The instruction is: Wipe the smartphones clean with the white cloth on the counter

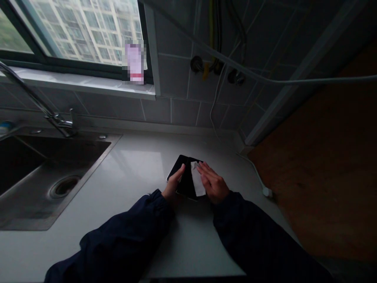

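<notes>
A flat black thing with two glossy panels (186,181), like a phone in an opened flip case, is held above or against the white countertop (141,177). My left hand (174,182) grips it from the left, thumb laid across the front and fingers hidden beneath. On its right panel lies a small white cloth or tissue (198,182). My right hand (213,181) presses that cloth against the panel, its fingers together and pointing up and left. Whether the black thing touches the counter is hard to make out in the dim light.
At left is a steel sink (85,182) with a chrome faucet (60,120). A blurred-out pink item (135,65) stands on the windowsill (103,88). Pipes and a white cable (265,79) cross the tiled wall. A white plug (267,192) lies by the counter's right edge.
</notes>
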### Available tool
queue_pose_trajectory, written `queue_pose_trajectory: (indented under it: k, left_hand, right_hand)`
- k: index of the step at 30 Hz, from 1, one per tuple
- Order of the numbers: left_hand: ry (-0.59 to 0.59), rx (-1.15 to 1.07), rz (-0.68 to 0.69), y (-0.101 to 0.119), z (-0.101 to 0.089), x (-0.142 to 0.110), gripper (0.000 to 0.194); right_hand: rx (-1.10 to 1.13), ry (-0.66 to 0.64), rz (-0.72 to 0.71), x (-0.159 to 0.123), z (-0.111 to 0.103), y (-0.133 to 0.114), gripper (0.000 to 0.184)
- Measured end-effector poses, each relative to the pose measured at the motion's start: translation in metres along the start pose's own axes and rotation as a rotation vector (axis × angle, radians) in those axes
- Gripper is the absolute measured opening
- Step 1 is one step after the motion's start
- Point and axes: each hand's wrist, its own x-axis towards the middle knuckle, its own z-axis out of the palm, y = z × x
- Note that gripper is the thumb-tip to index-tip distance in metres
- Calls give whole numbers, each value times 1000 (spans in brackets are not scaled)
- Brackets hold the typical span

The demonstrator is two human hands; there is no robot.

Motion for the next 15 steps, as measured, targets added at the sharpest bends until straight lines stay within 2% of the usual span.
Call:
queue_pose_trajectory:
  k: [3, 6, 11, 15]
  left_hand:
    - [31, 20, -45, 4, 1, -2, 58]
    - [33, 60, -72, 6, -2, -2, 60]
    - [32, 129, 18, 3, -9, 1, 61]
    - [27, 115, 62, 0, -7, 0, 56]
  right_hand:
    - [55, 33, 16, 1, -3, -2, 44]
    - [113, 54, -41, 0, -6, -10, 41]
    - [177, 0, -247, -2, -11, -22, 36]
    - [200, -1, -309, -2, -14, -25, 30]
